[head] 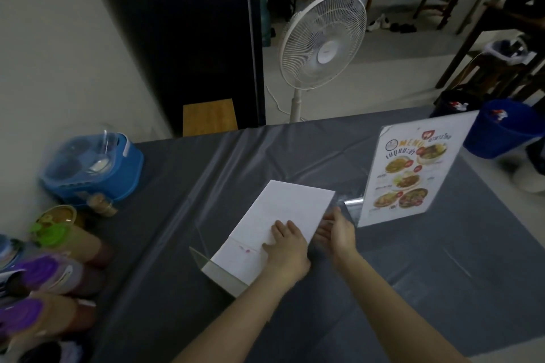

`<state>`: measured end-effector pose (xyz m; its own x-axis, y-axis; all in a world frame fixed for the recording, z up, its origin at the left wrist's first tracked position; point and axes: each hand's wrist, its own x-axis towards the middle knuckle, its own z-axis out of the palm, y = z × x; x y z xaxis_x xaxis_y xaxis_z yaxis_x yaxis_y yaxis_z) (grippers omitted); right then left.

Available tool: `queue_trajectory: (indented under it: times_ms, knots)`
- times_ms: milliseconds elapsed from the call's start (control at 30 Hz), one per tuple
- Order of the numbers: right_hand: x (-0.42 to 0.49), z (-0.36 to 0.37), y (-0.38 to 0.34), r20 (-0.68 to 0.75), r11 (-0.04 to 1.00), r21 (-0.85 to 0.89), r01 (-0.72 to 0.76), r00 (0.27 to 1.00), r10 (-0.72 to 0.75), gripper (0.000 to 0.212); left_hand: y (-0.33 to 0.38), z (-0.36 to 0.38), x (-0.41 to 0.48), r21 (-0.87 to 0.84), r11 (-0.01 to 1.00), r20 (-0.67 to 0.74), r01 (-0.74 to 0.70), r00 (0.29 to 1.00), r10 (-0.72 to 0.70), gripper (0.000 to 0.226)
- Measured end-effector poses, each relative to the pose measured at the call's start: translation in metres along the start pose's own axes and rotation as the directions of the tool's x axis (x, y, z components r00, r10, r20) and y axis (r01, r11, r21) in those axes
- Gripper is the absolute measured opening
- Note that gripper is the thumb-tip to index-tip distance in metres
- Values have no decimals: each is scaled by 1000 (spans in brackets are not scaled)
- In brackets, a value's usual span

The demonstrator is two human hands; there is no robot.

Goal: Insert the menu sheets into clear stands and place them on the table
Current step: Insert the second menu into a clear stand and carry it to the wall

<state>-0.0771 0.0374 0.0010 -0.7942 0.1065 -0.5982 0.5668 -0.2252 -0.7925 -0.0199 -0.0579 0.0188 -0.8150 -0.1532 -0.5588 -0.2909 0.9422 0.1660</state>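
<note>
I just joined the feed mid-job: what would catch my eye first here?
The colourful menu standing upright in its clear stand at the table's right. Next, the two hands at centre: the left hand presses flat on a white sheet lying in a second clear stand, the right hand open at the sheet's right edge. A white fan stands behind the table.

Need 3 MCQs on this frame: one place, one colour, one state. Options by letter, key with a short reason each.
1. Where does the filled menu stand sit?
A. right of the hands
B. beside the blue caddy
C. on the floor
2. What colour is the table cover?
A. white
B. grey
C. red
3. What is the left hand doing?
A. hanging off the table
B. lifting a bottle
C. pressing flat on the white sheet

Key: 1 A, it stands upright right of the right hand. 2 B, the cover is grey. 3 C, the palm lies on the sheet.
</note>
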Motion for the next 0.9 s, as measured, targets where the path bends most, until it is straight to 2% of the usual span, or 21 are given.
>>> queue_trajectory:
  times_ms: [100, 200, 367, 467, 533, 600, 667, 733, 800, 900]
  knots:
    - [-3, -2, -4, 116, 1000, 30, 3, 993, -6, 40, 5, -1, -11, 126, 991, -179, 44, 984, -21, 63]
    - [-2, 6, -2, 222, 998, -57, -24, 974, 36, 35, 3, -8, -21, 128, 992, -279, -1, 959, 37, 58]
    - [-8, 17, 1, 284, 975, -221, -1, 957, 65, 25, 13, -33, -48, 38, 996, -407, -84, 909, 93, 31]
    - [-7, 14, 4, 279, 986, -164, -5, 959, 51, 15, 17, -43, -61, -75, 991, -442, -110, 894, 66, 28]
    - [-4, 10, 6, 290, 994, -107, -23, 955, 53, 19, 16, -51, -70, -199, 968, -492, -152, 870, 35, 23]
    - [-1, 5, 5, 288, 995, -92, -38, 955, 63, 27, 11, -57, -77, -364, 899, -547, -241, 837, 3, 20]
    - [1, -2, 1, 290, 993, -114, -34, 955, 66, 31, 3, -61, -82, -546, 768, -577, -333, 815, -57, 19]
    - [2, -7, -5, 289, 988, -150, -22, 955, 65, 31, -7, -64, -85, -693, 613, -552, -380, 827, -111, 18]
    - [2, -10, -15, 268, 981, -190, 27, 963, 25, 25, -16, -63, -88, -790, 456, -521, -409, 840, -149, 17]
    - [2, -13, -33, 277, 971, -201, 128, 958, -69, 19, -31, -60, -90, -847, 291, -509, -446, 837, -201, 17]
